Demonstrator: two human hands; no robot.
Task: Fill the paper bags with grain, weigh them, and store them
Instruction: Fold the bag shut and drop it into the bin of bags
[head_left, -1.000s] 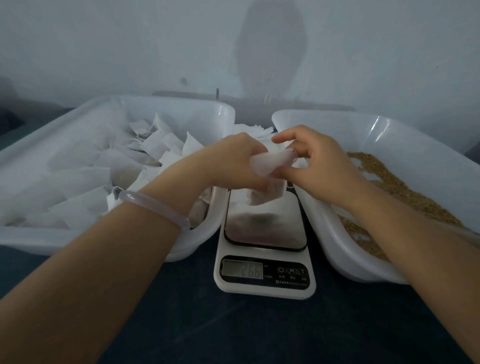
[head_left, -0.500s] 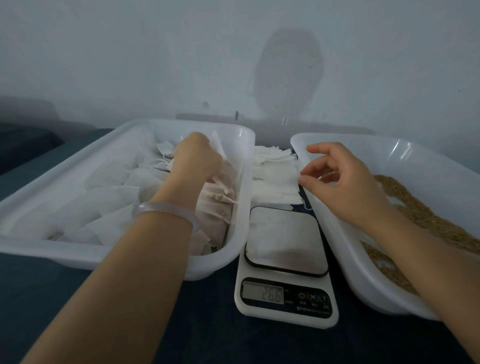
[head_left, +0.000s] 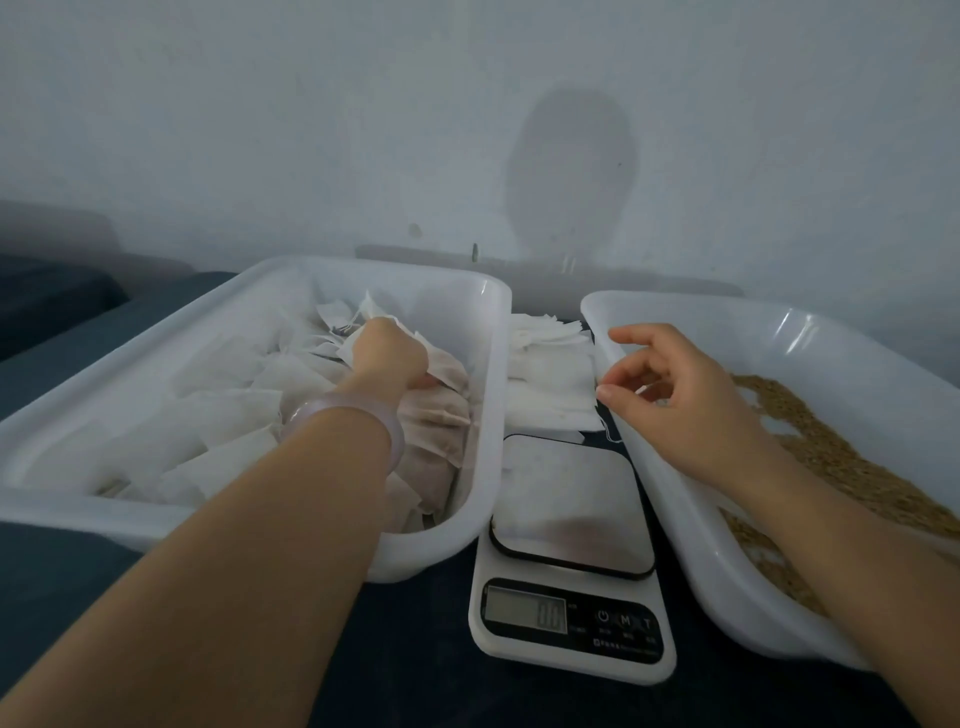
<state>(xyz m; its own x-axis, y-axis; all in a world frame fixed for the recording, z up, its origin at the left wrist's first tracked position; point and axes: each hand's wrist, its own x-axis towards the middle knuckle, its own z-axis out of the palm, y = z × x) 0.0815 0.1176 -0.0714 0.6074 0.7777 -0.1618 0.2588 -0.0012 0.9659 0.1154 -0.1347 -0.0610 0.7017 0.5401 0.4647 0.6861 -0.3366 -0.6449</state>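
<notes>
My left hand (head_left: 389, 358) is down inside the left white tub (head_left: 483, 322), fingers curled over a filled paper bag (head_left: 441, 376) that lies on several other filled bags by the tub's right wall. Its fingertips are hidden. My right hand (head_left: 670, 395) hovers over the near-left rim of the right white tub (head_left: 644, 452), fingers loosely curled and holding nothing. That tub holds brown grain (head_left: 831, 457). Between the tubs stands a white kitchen scale (head_left: 571, 623) with a bare platform and a display showing zeros. A stack of flat unfilled paper bags (head_left: 550, 384) lies behind it.
Both tubs and the scale stand on a dark blue surface (head_left: 415, 649). A pale wall rises close behind them. White paper bags fill the left part of the left tub. A translucent bangle (head_left: 358, 410) circles my left wrist.
The filled bag went from the scale into the left tub in my left hand. My right hand let go and stayed by the right tub. The scale display dropped from 26.6 to zeros.
</notes>
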